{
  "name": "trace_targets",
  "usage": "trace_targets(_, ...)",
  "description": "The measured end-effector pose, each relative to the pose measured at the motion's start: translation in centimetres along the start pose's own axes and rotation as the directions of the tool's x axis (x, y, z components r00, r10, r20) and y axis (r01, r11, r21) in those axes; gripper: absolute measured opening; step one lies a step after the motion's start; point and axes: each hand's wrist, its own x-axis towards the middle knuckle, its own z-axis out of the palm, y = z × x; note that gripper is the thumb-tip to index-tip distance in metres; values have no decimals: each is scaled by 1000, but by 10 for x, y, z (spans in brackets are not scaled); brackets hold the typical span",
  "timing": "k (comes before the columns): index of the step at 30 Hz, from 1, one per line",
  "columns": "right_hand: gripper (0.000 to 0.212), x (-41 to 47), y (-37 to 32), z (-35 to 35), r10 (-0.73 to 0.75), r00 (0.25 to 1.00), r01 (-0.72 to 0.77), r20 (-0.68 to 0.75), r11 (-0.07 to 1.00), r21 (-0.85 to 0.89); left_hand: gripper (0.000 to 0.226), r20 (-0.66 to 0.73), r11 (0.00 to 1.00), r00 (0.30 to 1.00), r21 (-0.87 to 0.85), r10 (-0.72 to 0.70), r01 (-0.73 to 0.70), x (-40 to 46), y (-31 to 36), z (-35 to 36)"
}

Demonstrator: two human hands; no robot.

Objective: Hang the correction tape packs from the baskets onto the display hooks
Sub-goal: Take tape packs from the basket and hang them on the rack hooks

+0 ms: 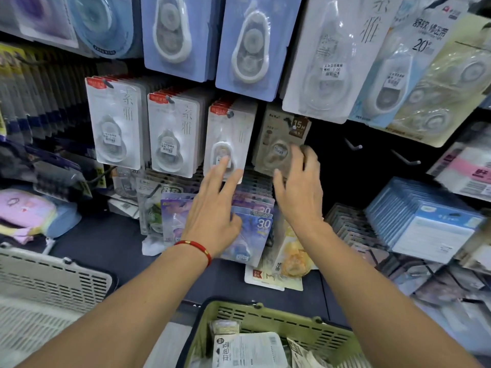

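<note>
Both hands up at the display wall. Left hand (212, 208), red string bracelet (196, 247) on the wrist, fingers spread flat, tips touching the bottom of the white pack (225, 139) hanging third along the row, probably steadying it so the stack hangs straight. Right hand (297, 187) loosely curved, fingertips against the lower edge of the beige 15m pack (281, 139), which already hangs from its hook; looks like nudging it back, not really pinching anything. Two bare hooks (354, 146) just to the right, likely next to fill. More correction tape packs (249, 351) waiting in the green basket (265, 317) below, close to the body for easy reach. Grey basket (47, 285) off to the left.
</note>
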Motion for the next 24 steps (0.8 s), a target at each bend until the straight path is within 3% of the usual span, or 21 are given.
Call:
trace_targets(2,58,-2,6,4,-252,965,261,76,954,-151,91,14,1000,1000,-2,0,0,2,-3,0)
trace_targets(3,59,1,9,5,-280,946,311,165,928,-204,91,23,1000,1000,-6,-4,4,3,-4,0)
trace_targets(5,63,11,11,8,-224,930,299,291,921,-249,91,45,1000,999,-11,-10,11,5,-4,-1)
trace_targets(9,73,27,6,10,-177,915,280,362,925,-255,89,57,1000,998,-9,-2,3,6,-6,1)
trace_targets(14,68,23,1,9,-143,912,252,384,934,-252,86,49,1000,999,12,5,-6,3,-8,-1)
trace_targets(18,54,-6,14,-7,-204,919,260,337,957,-128,64,65,999,998,34,-5,3,-8,-8,-2)
trace_targets(20,39,-38,25,-14,-173,934,164,312,985,54,49,198,998,980,63,0,-13,-17,-7,1)
trace_targets(22,24,-81,32,-23,-100,893,9,439,979,205,41,436,995,900,84,17,-59,-35,-6,4)
trace_targets(23,20,-105,35,-27,-98,822,-49,561,969,241,41,579,990,815,106,16,-94,-48,-7,6)
trace_targets(24,19,-131,37,-29,-123,695,-81,708,966,247,42,715,979,699,150,-9,-141,-62,-7,9)
